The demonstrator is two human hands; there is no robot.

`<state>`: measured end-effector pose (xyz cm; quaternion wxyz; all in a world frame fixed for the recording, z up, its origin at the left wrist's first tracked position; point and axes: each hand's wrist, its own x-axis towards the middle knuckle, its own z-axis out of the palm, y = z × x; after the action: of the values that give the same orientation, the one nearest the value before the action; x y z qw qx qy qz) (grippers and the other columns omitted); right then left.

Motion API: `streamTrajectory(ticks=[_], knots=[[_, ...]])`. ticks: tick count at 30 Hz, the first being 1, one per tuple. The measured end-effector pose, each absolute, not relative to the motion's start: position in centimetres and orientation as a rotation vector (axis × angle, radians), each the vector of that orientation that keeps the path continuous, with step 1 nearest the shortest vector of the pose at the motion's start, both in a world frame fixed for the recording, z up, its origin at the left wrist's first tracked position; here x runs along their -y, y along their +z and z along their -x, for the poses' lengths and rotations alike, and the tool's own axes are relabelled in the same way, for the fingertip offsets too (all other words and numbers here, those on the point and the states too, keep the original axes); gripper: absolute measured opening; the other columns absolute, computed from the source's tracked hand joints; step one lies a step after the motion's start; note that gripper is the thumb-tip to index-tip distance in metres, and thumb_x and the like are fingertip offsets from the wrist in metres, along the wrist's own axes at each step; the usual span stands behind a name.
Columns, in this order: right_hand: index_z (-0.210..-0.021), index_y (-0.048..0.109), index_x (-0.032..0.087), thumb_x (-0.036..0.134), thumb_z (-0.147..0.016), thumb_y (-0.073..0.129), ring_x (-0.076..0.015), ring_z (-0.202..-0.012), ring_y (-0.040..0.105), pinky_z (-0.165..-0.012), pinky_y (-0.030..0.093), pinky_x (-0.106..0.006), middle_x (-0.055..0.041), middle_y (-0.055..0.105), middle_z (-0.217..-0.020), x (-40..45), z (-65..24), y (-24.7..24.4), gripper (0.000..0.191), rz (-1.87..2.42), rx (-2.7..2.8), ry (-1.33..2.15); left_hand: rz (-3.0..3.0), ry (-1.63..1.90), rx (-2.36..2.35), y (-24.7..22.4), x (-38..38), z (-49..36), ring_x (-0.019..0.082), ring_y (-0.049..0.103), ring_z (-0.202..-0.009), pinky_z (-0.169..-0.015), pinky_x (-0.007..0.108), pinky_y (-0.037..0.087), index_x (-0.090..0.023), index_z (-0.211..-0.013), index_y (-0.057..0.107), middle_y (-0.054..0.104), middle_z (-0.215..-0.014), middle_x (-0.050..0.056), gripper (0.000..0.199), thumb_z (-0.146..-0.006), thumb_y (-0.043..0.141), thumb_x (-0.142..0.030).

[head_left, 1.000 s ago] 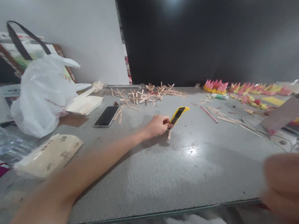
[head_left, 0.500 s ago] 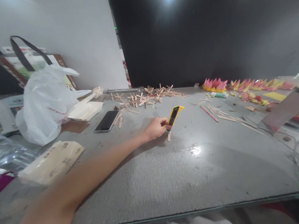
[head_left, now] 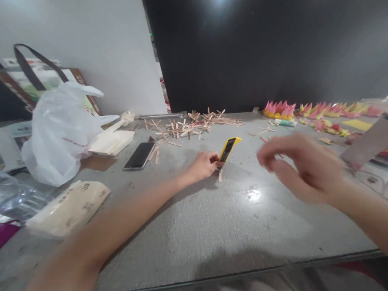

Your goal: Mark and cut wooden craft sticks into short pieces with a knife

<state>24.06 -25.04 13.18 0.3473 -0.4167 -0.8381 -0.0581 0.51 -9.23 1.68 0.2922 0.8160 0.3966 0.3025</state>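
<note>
My left hand (head_left: 206,164) is closed around the lower end of a yellow and black utility knife (head_left: 227,149), which stands nearly upright with its handle pointing up. The knife's lower end meets a short wooden craft stick (head_left: 220,176) on the table; the fingers partly hide that contact, and the blade cannot be made out. To the right of the knife, my right hand (head_left: 303,167) hovers above the table, blurred by motion. Its fingers are loosely curved, the thumb is apart from them, and nothing shows in its grasp.
Behind the knife lies a pile of wooden sticks (head_left: 185,129). A phone (head_left: 139,156), a white plastic bag (head_left: 57,134) and a packet (head_left: 71,207) are on the left. Pink and yellow paper flowers (head_left: 279,110) line the back right. The table edge (head_left: 237,274) runs along the front.
My right hand has come into view from the right and is over the table. My left hand and the utility knife have barely moved.
</note>
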Motion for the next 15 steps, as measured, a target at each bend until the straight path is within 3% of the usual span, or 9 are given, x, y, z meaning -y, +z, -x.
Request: streamTrajectory(ticks=[1,4,6,10,15], knots=[[-0.116,0.064,0.028,0.030,-0.109,0.046,-0.0224,-0.080,0.067,-0.074,0.058,-0.039,-0.0050,0.069,-0.096,23.5,-24.1,13.0,0.020,1.025,2.165,-0.175,-2.177,0.809,-1.051,1.7,9.3,-0.5,0.017,0.061,-0.069,-0.067,0.030,0.042,-0.020,-0.075,0.071,0.072,-0.072,0.002,0.011,-0.086,0.070,-0.020],[-0.123,0.065,0.022,0.033,-0.106,0.051,-0.0291,-0.110,0.065,-0.092,0.055,-0.045,-0.0142,0.065,-0.120,18.6,-24.0,12.1,0.024,0.988,2.304,-0.291,-2.181,0.814,-1.043,1.9,9.7,-0.6,0.016,0.060,-0.070,-0.067,0.028,0.042,-0.020,-0.077,0.071,0.072,-0.073,0.001,0.009,-0.086,0.069,-0.020],[-0.122,0.067,0.021,0.035,-0.104,0.054,-0.0314,-0.115,0.062,-0.094,0.052,-0.045,-0.0164,0.065,-0.123,16.3,-23.8,11.5,0.027,0.997,2.368,-0.432,-2.186,0.810,-1.062,2.0,9.8,-0.6,0.016,0.059,-0.069,-0.067,0.028,0.042,-0.019,-0.074,0.070,0.070,-0.071,0.000,0.012,-0.086,0.069,-0.021],[-0.109,0.073,0.019,0.035,-0.102,0.057,-0.0270,-0.095,0.066,-0.082,0.046,-0.037,-0.0130,0.072,-0.103,14.4,-22.5,11.6,0.024,1.047,2.627,-0.509,-2.208,0.795,-1.007,2.3,10.1,-0.5,0.017,0.064,-0.073,-0.072,0.028,0.045,-0.019,-0.076,0.071,0.074,-0.076,0.002,0.011,-0.087,0.067,-0.019],[-0.081,0.076,0.020,0.035,-0.094,0.064,-0.0170,-0.059,0.055,-0.062,0.032,-0.032,-0.0074,0.070,-0.072,12.9,-20.1,12.5,0.023,1.314,2.896,-0.225,-2.270,0.779,-1.001,2.0,10.3,-0.1,0.017,0.066,-0.074,-0.076,0.028,0.046,-0.021,-0.080,0.074,0.078,-0.080,0.002,0.013,-0.090,0.069,-0.025]])
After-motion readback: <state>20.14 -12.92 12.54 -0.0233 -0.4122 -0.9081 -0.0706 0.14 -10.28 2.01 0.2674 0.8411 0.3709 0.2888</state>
